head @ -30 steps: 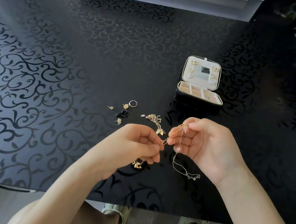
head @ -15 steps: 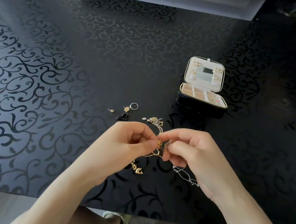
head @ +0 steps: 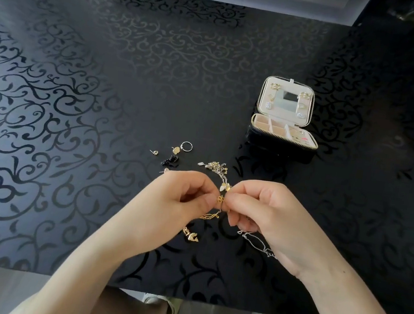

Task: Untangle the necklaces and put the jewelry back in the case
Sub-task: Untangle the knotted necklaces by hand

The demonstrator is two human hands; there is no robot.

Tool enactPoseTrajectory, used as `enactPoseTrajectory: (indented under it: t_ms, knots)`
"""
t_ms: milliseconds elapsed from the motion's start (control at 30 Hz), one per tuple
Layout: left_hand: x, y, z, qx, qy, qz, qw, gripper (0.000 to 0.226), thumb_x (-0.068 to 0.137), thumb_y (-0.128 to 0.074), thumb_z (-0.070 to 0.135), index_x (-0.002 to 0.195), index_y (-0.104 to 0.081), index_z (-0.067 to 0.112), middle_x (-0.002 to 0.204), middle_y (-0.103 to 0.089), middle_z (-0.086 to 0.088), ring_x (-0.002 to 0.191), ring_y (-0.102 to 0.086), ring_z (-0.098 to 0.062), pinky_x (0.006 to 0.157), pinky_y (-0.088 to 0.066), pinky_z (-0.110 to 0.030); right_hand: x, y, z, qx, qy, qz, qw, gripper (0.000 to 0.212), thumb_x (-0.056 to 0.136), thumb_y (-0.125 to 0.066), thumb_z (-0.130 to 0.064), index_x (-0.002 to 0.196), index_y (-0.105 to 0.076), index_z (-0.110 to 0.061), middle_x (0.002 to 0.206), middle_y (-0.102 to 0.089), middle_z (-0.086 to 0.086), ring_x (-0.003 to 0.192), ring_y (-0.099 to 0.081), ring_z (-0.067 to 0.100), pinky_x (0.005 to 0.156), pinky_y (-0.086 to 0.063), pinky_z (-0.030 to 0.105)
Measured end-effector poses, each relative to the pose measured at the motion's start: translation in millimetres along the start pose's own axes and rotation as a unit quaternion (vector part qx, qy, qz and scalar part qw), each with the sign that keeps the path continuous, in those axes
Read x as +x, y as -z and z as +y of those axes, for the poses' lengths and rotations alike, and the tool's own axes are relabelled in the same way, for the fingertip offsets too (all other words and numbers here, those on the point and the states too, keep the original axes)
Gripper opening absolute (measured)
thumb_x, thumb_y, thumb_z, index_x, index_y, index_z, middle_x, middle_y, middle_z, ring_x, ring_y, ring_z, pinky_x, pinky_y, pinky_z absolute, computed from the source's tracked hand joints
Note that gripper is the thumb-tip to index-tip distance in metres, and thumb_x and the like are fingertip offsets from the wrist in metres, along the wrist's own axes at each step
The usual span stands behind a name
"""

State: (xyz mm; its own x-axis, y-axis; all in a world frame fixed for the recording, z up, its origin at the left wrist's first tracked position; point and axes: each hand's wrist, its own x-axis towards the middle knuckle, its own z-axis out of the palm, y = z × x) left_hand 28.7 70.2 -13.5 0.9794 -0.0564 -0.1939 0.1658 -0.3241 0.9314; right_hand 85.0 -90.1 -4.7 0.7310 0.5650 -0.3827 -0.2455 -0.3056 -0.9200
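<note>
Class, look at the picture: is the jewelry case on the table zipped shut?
No, the case stands open, its lid raised and its inner compartments showing.

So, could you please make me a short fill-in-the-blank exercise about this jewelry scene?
1. The jewelry case stands with its lid ____.
2. The left hand and the right hand both pinch the tangled ____ between their fingers.
3. From the person's view, a gold earring lies on the table to the ____ of the case.

Missing words: open; necklaces; left.
</note>
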Motion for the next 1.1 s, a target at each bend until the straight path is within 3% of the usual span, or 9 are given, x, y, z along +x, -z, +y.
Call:
enactPoseTrajectory:
  t_ms: [133,233,300,433,567,733,833,1100]
  knots:
    - [-1,-1,1,-0.012,0.0,-0.014,1.0,0.016,0.082,-0.052,0.035,0.081,-0.065,0.028,0.072,-0.062,-0.01,0.067,-0.052,-0.028,0.071,-0.047,-0.048,-1,4,1,0.012,0.009,-0.02,1.0,0.021,0.078,-0.056,-0.024,0.061,-0.069,-0.022,0.056,-0.054,-0.001,0.056,-0.042,0.008,0.055,-0.034,0.019]
    - [0,-3,2,-0.043,0.002,-0.004,0.999,0.013,0.079,-0.056,0.035,0.077,-0.066,0.028,0.072,-0.065,-0.006,0.076,-0.059,-0.031,0.07,-0.047,-0.038,-1,8,5,0.008,0.023,-0.031,0.999,0.019,0.078,-0.055,-0.028,0.065,-0.067,-0.02,0.059,-0.056,-0.001,0.059,-0.044,0.01,0.056,-0.037,0.018]
    - [1,-3,3,-0.056,0.005,0.006,0.998,0.012,0.077,-0.057,0.033,0.072,-0.066,0.027,0.067,-0.063,-0.001,0.073,-0.058,-0.026,0.069,-0.045,-0.031,-2,10,6,-0.007,0.031,-0.037,0.999,0.02,0.079,-0.055,-0.029,0.07,-0.067,-0.016,0.061,-0.057,-0.001,0.063,-0.045,0.014,0.058,-0.039,0.018]
    - [0,-4,6,-0.085,0.023,0.046,0.995,0.016,0.084,-0.064,0.027,0.071,-0.068,0.019,0.063,-0.058,-0.009,0.062,-0.048,-0.013,0.064,-0.04,-0.027,-3,12,3,-0.034,0.035,-0.048,0.998,0.018,0.079,-0.055,-0.028,0.074,-0.067,-0.016,0.063,-0.059,-0.002,0.064,-0.047,0.011,0.062,-0.04,0.021]
    - [1,-7,7,-0.088,0.039,0.086,0.992,0.015,0.084,-0.063,0.021,0.07,-0.068,0.016,0.053,-0.052,0.008,0.056,-0.044,-0.008,0.058,-0.037,-0.02,-5,10,0,-0.054,0.036,-0.036,0.997,0.02,0.086,-0.055,-0.025,0.071,-0.063,-0.015,0.062,-0.056,-0.004,0.06,-0.043,0.008,0.065,-0.037,0.029]
    - [2,-8,6,-0.053,0.008,0.09,0.995,0.016,0.085,-0.062,0.016,0.07,-0.067,0.016,0.057,-0.052,0.003,0.056,-0.041,-0.009,0.054,-0.034,-0.018,-4,8,0,-0.071,0.044,-0.011,0.996,0.02,0.089,-0.055,-0.017,0.071,-0.063,-0.017,0.063,-0.056,-0.004,0.064,-0.043,0.018,0.065,-0.037,0.036]
    - [1,-9,6,-0.009,-0.021,0.077,0.997,0.019,0.086,-0.061,0.013,0.068,-0.064,0.015,0.052,-0.05,0.01,0.051,-0.04,-0.006,0.052,-0.033,-0.014,-3,7,1,-0.083,0.042,0.0,0.996,0.018,0.087,-0.054,-0.017,0.072,-0.062,-0.016,0.062,-0.055,-0.005,0.061,-0.042,0.014,0.062,-0.038,0.032]
    - [2,-8,4,0.062,-0.04,0.053,0.996,0.022,0.084,-0.061,0.004,0.066,-0.062,0.016,0.054,-0.053,0.01,0.049,-0.042,-0.005,0.051,-0.034,-0.013,-2,4,3,-0.11,0.041,0.015,0.993,0.018,0.086,-0.054,-0.018,0.07,-0.062,-0.017,0.058,-0.05,-0.009,0.055,-0.039,0.007,0.057,-0.035,0.021]
